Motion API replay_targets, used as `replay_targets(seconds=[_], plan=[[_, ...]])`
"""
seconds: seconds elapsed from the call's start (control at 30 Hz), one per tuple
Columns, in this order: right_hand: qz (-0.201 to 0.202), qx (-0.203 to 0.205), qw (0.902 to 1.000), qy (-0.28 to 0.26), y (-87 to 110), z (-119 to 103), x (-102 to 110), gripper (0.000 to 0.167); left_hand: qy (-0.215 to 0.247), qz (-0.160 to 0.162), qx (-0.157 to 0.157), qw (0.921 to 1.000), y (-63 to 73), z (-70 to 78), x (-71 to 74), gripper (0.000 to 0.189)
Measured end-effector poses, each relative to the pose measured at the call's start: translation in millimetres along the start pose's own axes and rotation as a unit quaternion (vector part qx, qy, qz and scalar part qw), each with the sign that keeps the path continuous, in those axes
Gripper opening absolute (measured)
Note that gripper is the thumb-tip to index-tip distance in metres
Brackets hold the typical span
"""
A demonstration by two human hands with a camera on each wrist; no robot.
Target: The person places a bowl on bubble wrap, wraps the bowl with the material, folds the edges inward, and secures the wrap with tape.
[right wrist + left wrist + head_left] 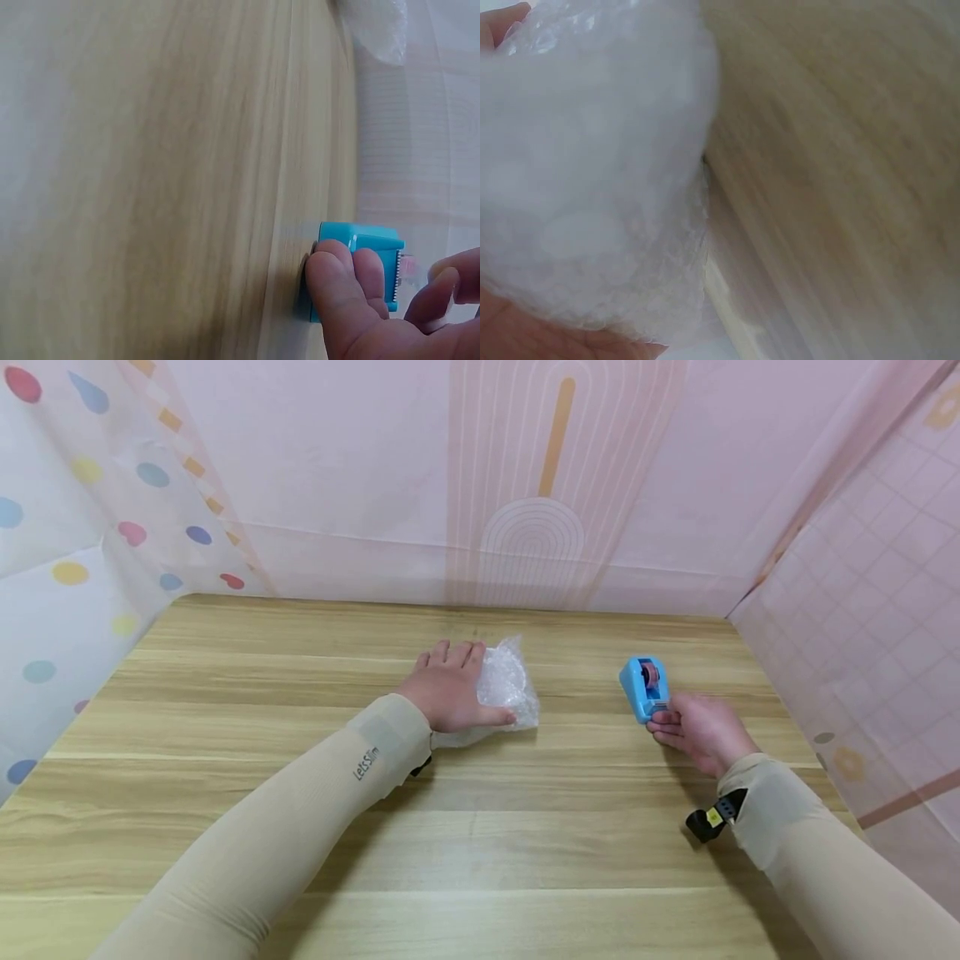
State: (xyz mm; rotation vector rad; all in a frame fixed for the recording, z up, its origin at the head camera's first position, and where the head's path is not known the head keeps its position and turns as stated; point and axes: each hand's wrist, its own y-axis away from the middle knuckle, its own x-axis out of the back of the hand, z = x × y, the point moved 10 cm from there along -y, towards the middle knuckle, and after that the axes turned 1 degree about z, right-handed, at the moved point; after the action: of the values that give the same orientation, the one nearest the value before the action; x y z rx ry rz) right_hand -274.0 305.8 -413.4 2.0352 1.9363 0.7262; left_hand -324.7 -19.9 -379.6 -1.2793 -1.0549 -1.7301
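A bundle of clear bubble wrap [504, 681] lies on the wooden table, its inside hidden by the wrap. My left hand [450, 689] rests on its left side, fingers extended and thumb stretched along the near edge. In the left wrist view the bubble wrap [600, 172] fills much of the picture, with bits of the hand at its edges. To the right stands a blue tape dispenser [643, 687] with a pinkish roll. My right hand [703, 731] is at its near end. In the right wrist view, fingers press the dispenser's [379, 238] front while thumb and forefinger pinch clear tape beside the toothed cutter.
The wood-grain table [465, 852] runs back to a pink patterned cloth [337, 468]. Cloth with coloured spots [67, 610] hangs on the left, and a checked pink cloth [892, 602] borders the right side.
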Motion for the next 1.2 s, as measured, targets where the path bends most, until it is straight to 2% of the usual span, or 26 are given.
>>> replay_targets(seconds=[0.1,0.23,0.47,0.57,1.0,1.2], plan=[[-0.006,-0.004,0.9999,0.009,1.1,0.9,0.6,0.058,-0.001,0.0,0.0,1.0,-0.1,0.4,-0.1,0.129],[-0.019,-0.014,0.9987,0.046,3.4,2.6,2.5,0.055,-0.001,0.001,0.0,1.0,-0.3,0.4,-0.2,0.129],[-0.063,-0.051,0.9934,0.081,6.5,12.0,0.6,0.036,0.0,0.002,0.004,1.0,-0.1,-1.8,0.5,0.129],[-0.072,-0.057,0.9917,0.091,6.4,13.7,0.3,0.033,0.002,0.0,0.005,1.0,0.3,-2.4,0.3,0.129],[-0.09,-0.068,0.9824,0.149,6.0,19.2,4.4,0.032,0.003,-0.007,0.007,0.9999,0.9,-2.9,-0.4,0.13],[-0.089,-0.067,0.9781,0.176,7.0,17.4,7.4,0.042,0.0,-0.003,0.007,1.0,0.8,-3.0,-0.8,0.129]])
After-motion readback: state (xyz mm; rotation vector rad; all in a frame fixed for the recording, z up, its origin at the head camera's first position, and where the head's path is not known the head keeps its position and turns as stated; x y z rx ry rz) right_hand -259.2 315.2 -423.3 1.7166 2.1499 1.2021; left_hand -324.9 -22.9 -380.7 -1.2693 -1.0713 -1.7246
